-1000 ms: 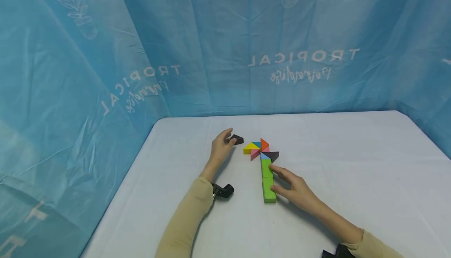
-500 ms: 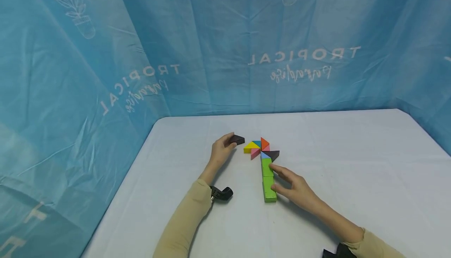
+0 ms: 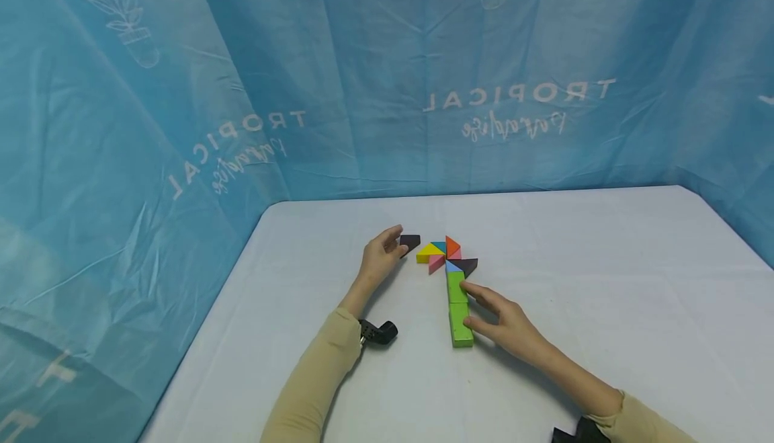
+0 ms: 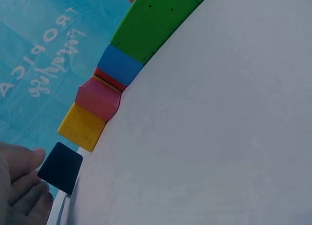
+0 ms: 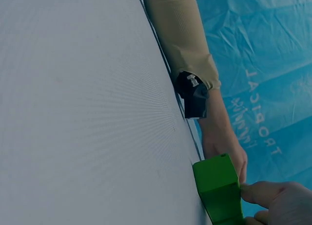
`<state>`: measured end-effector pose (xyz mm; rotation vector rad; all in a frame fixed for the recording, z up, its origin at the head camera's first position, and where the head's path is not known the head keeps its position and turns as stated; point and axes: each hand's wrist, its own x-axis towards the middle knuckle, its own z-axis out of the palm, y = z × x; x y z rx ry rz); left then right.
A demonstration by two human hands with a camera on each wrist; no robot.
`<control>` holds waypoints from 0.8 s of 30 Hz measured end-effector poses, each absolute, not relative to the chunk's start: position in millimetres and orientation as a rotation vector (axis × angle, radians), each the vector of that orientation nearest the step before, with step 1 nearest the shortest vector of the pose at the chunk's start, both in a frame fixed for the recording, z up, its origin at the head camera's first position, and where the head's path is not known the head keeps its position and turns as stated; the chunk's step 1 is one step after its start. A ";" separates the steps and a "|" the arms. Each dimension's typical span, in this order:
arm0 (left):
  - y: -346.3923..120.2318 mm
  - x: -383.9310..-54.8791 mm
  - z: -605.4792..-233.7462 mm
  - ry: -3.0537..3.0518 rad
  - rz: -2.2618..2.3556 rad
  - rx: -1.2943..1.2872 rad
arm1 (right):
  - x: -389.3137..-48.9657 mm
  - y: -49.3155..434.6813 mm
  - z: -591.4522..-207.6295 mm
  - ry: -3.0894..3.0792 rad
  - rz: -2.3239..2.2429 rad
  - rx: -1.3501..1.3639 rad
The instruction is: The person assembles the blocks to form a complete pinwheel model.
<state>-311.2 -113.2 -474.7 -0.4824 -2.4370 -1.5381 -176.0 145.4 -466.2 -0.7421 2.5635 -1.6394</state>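
Note:
My left hand (image 3: 381,255) pinches a black triangular block (image 3: 410,244) between thumb and fingers, just left of a pinwheel of small triangular blocks. In the left wrist view the black block (image 4: 60,168) sits at the fingertips, near the yellow block (image 4: 83,126). The pinwheel has a yellow block (image 3: 426,255), a teal one, an orange one (image 3: 452,247), pink ones (image 3: 436,263), a light blue one and another black triangle (image 3: 465,266). Two green blocks (image 3: 461,325) run down from it in a line. My right hand (image 3: 514,329) touches their right side with extended index finger and thumb.
A white cloth covers the table (image 3: 605,295), and a blue printed curtain (image 3: 387,80) hangs behind and at the sides. A black wrist camera (image 3: 379,333) juts out from the left sleeve; another black device (image 3: 580,431) is by the right sleeve.
The black block in my left hand has turned, its flat edge now at the back. The fingers have closed in on it. My right hand and the other blocks stay put.

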 end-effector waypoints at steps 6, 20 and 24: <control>-109.5 -299.3 -458.8 -2.414 -1.618 -0.611 | -164.9 141.7 -442.2 2.564 -1.627 -0.748; -110.1 -307.0 -480.7 -2.457 -1.635 -0.523 | -180.8 149.0 -476.8 2.557 -1.648 -0.768; -108.5 -296.1 -468.2 -2.415 -1.660 -0.575 | -181.2 149.7 -476.8 2.568 -1.631 -0.770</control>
